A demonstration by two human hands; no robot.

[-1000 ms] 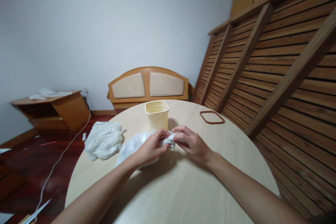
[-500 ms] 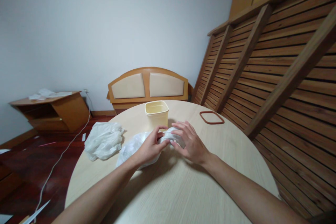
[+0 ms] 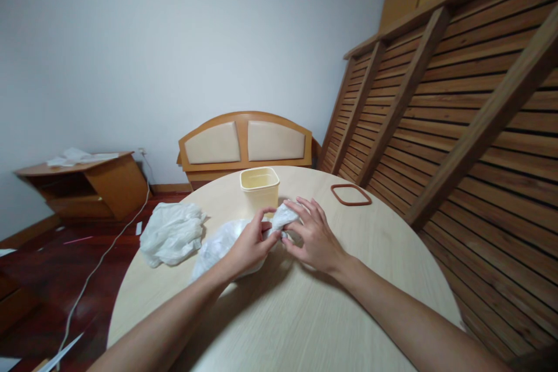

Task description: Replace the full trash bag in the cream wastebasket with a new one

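No text, label, brand, number or sign can be read anywhere, on the table things or the furniture.

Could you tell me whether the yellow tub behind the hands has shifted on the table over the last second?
No. The yellow tub stands at the same spot on the round table, just as far left of the brown ring as before.
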